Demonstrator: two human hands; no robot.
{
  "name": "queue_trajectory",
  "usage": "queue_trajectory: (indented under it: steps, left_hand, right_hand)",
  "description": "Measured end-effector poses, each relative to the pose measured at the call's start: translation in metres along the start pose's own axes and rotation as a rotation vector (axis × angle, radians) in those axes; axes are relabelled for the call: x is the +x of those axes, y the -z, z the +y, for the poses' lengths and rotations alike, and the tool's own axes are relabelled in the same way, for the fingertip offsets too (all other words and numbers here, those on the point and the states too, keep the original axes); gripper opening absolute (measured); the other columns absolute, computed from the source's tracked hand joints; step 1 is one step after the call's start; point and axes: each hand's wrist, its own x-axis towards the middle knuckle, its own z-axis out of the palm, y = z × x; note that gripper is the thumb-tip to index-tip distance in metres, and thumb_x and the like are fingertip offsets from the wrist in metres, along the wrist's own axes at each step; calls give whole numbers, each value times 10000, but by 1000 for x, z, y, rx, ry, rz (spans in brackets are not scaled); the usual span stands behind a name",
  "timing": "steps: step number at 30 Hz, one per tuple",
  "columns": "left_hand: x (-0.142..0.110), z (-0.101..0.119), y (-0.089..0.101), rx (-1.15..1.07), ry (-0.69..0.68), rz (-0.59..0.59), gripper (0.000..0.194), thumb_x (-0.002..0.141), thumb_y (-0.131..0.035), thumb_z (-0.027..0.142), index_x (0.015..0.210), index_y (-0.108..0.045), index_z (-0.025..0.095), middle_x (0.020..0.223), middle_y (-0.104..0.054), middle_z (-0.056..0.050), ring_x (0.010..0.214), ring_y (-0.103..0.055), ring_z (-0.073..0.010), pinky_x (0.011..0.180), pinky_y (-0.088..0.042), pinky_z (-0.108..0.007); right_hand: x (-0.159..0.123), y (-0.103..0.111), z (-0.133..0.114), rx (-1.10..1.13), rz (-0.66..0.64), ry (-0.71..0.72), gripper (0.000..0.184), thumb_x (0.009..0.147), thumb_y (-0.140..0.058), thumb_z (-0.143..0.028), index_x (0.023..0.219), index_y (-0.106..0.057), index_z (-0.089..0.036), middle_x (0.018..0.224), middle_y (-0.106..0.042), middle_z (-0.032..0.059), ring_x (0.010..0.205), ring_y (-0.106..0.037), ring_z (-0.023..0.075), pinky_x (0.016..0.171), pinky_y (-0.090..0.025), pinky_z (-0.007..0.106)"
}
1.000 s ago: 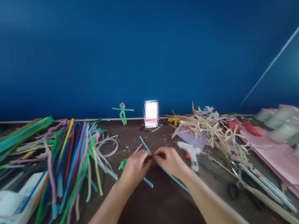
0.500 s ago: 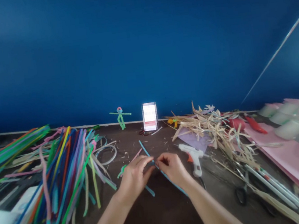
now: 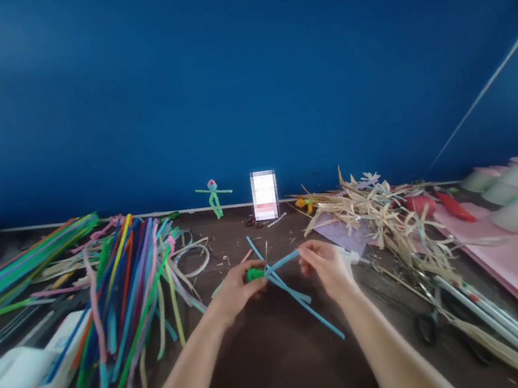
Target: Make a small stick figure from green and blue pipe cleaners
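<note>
My left hand [image 3: 234,292] is closed on a small green pipe-cleaner coil [image 3: 255,274], and a thin pointed piece [image 3: 266,252] sticks up beside it. Out of the coil a blue pipe cleaner [image 3: 282,262] runs up to the right, its far end pinched between the fingertips of my right hand [image 3: 328,269]. More blue pipe-cleaner lengths [image 3: 322,322] cross just below it, between the hands. The white glue gun [image 3: 350,254] lies mostly hidden behind my right hand. A green pipe-cleaner figure [image 3: 214,201] stands against the wall.
Many coloured pipe cleaners [image 3: 124,303] are heaped on the left. On the right lie dried straw strips [image 3: 372,213], scissors [image 3: 426,328], silvery sticks [image 3: 492,315] and pink sheets [image 3: 506,275]. A blurred-out screen [image 3: 265,194] stands before the blue wall [image 3: 243,80].
My hands have moved apart, the right one rightward with the blue pipe cleaner's end. The green coil now shows in my left hand, and the view has shifted slightly.
</note>
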Motion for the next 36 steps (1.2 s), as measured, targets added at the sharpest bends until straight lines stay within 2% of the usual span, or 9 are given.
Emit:
queue_trajectory:
  steps: [3, 6, 10, 14, 17, 23, 27, 31, 36]
  left_hand:
    - [-1, -1, -4, -38, 106, -34, 274, 627, -612, 274, 861, -572, 135, 618, -578, 4, 540, -531, -101, 516, -420, -222]
    - [-1, -4, -5, -87, 139, -48, 211, 613, -627, 276, 757, -570, 131, 621, -584, 6, 512, -509, -74, 506, -403, -198]
    - [0, -6, -6, -138, 125, -79, 194, 615, -634, 274, 718, -556, 129, 629, -585, 6, 513, -506, -68, 497, -397, -187]
    - [-2, -9, -8, -243, 121, -157, 168, 626, -628, 255, 694, -533, 134, 613, -570, 10, 507, -509, -72, 463, -383, -174]
    - [-2, -10, -9, -304, 141, -187, 170, 623, -634, 251, 673, -524, 130, 592, -555, 13, 489, -497, -63, 442, -369, -159]
    - [-1, -6, -11, -422, 181, -139, 236, 571, -679, 275, 615, -500, 127, 554, -520, 24, 470, -480, -53, 439, -384, -161]
    - [-1, -5, -12, -452, 190, -134, 233, 578, -679, 262, 627, -492, 133, 552, -506, 31, 485, -486, -58, 438, -408, -159]
    - [1, -10, -11, -529, 161, -50, 178, 642, -638, 254, 710, -515, 144, 569, -510, 29, 502, -497, -66, 433, -432, -161]
    - [5, -15, -10, -603, 213, 22, 157, 715, -562, 280, 790, -541, 144, 594, -525, 12, 502, -509, -80, 419, -453, -183]
  right_hand:
    - [0, 0, 1, 59, -42, 9, 202, 667, -606, -330, 639, -528, -146, 502, -520, -39, 409, -465, 64, 407, -367, 181]
    - [-3, 1, 2, 89, -119, 10, 174, 680, -601, -316, 701, -556, -150, 533, -536, -37, 441, -487, 69, 430, -379, 182]
    - [-7, 0, 2, 50, -331, -36, 238, 650, -631, -278, 860, -598, -171, 594, -557, -41, 495, -499, 79, 474, -395, 197]
    - [-12, -5, 1, -103, -490, -33, 183, 644, -635, -270, 777, -645, -145, 655, -604, -8, 580, -522, 103, 557, -405, 220]
    - [-14, -8, 2, -140, -479, 7, 168, 653, -628, -283, 748, -645, -145, 635, -603, -6, 573, -516, 104, 553, -400, 218]
    - [-14, -10, 1, -232, -428, 69, 191, 636, -638, -299, 735, -650, -136, 599, -592, -4, 549, -505, 98, 526, -394, 203]
    - [-13, -12, 3, -99, -437, -36, 200, 649, -627, -311, 757, -639, -142, 617, -599, 0, 539, -515, 99, 518, -408, 210]
    - [-10, -9, 8, 131, -461, -183, 255, 687, -593, -355, 823, -614, -141, 618, -605, 15, 477, -521, 95, 479, -418, 219]
    - [-7, -2, 9, 227, -428, -229, 362, 739, -509, -448, 836, -618, -117, 645, -616, 50, 475, -539, 101, 460, -435, 223]
